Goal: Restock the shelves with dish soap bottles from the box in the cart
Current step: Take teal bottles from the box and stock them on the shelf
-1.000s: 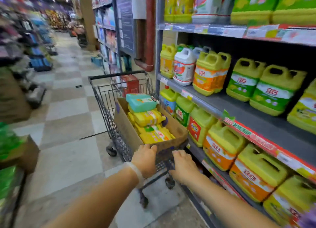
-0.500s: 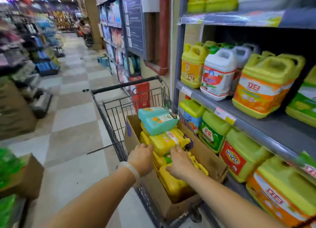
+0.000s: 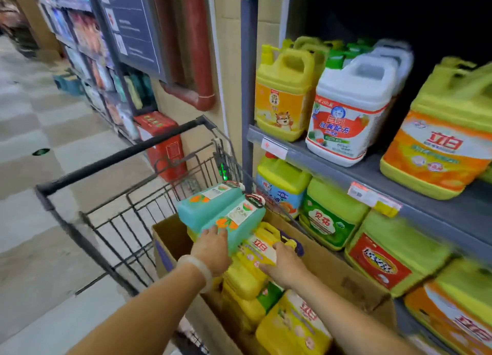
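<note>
Both hands newly forward in box [image 3: 346, 272]: left hand [image 3: 213, 250] grasping two teal bottles [image 3: 223, 216], right hand [image 3: 286, 266] grasping one yellow bottle [image 3: 259, 249].

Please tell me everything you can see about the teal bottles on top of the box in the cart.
The teal bottles are two flat, plastic-looking containers lying on their sides, side by side, on the yellow bottles in the cardboard box. Each has a white label with orange fruit pictures and a dark cap end pointing toward the shelf. The left hand touches the nearer one's base. Whether it grips it is unclear.
</note>
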### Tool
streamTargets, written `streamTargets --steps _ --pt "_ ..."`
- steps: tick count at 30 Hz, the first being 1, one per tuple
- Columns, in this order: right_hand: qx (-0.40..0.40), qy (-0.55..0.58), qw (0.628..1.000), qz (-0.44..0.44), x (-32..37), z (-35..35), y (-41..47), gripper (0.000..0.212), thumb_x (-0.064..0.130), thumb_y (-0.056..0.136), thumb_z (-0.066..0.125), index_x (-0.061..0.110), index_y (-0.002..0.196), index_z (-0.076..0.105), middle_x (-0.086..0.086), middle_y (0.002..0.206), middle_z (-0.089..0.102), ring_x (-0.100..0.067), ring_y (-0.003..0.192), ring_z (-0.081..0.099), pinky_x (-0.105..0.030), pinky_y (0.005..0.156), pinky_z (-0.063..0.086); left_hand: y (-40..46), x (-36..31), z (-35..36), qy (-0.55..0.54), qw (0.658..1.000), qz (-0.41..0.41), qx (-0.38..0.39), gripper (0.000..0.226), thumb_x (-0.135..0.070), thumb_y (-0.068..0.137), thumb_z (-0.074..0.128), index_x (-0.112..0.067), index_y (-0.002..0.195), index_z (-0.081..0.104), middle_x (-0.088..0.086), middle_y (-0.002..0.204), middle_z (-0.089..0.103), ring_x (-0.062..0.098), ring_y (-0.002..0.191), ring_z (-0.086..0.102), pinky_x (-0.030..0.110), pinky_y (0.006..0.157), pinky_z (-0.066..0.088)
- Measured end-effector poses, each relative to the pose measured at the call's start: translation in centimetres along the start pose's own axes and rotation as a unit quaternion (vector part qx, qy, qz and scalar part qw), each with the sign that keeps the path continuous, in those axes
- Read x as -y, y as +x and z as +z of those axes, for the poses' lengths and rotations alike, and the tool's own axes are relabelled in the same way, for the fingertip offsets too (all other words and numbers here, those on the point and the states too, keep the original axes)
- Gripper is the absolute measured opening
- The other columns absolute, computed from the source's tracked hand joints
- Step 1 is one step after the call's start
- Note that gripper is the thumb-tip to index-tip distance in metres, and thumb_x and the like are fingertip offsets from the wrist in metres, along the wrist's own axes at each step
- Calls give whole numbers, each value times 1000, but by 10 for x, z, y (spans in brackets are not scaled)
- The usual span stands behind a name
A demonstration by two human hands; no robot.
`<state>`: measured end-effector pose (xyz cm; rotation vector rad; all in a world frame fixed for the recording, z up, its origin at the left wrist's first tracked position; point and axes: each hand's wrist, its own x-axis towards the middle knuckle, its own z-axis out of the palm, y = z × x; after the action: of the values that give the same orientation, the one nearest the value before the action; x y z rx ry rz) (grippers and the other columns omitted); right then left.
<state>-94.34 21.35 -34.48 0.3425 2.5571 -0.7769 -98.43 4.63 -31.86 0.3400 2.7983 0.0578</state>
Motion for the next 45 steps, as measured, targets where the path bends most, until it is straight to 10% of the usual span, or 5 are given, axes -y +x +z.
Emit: streamTargets --steps 8,16,25,30,45 --pt "-11 263 953 153 52 16 94 77 50 91 51 4 145 21 -12 140 44 -29 112 56 -38 84 48 116 40 -4 -82 992 49 86 70 -48 85 59 -4 133 36 11 136 42 30 127 41 35 104 34" --pt "33 572 788 225 64 32 138 45 42 84 65 12 117 57 -9 113 67 -27 95 66 -37 73 55 160 49 15 -325 926 -27 188 69 -33 74 77 -9 124 36 1 112 53 20 113 55 24 82 42" --pt "67 628 733 253 62 32 129 20 22 82 70 13 100 66 -7 84 68 -14 54 64 -25 54 50 175 52 21 -358 886 -11 296 73 -33 46 88 -18 113 64 -5 102 69 14 91 65 28 78 53" --pt "48 643 732 220 52 38 108 22 19 79 73 18 100 67 -4 95 71 -22 89 65 -37 77 54 161 51 16 -406 837 -31 365 68 -18 35 92 -15 100 71 0 92 75 22 89 70 41 85 57" --pt "-263 671 691 52 -39 -10 -109 72 -11 44 81 12 105 51 0 92 72 -16 81 70 -35 69 55 -19 -91 -26 -387 873 211 210 91 -2 49 90 -19 120 37 -4 110 58 14 98 56 28 78 49"
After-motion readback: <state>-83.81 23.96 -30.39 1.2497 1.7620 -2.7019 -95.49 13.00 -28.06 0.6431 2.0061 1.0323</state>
